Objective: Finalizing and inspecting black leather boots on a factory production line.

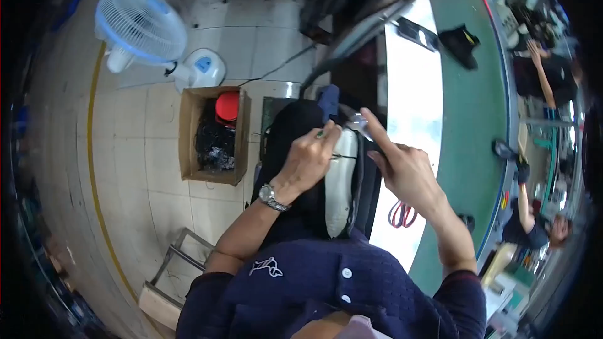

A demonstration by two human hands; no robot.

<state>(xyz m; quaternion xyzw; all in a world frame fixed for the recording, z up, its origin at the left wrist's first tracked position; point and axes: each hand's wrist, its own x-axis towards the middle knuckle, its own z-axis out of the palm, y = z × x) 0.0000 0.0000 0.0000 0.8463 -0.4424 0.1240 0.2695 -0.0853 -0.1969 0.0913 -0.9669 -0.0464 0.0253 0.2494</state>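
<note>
Touching the far end of the shoe (338, 191), sole up over the lap (282, 130), with curled left hand (308, 162), and a shiny tool (358, 122) with half-open right hand (411, 172); impossible to tell whether gripped. Could slip onto the left hand if pressed too hard.

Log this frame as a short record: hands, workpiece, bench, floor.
left hand: fingers bunched at the upper end of the workpiece (left hand)
right hand: index finger extended beside a small clear item; grip unclear (right hand)
workpiece: pale-soled shoe, sole up
bench: phone, black shoe, red-and-black loops
floor: fan, cardboard box holding a red-topped container
</note>
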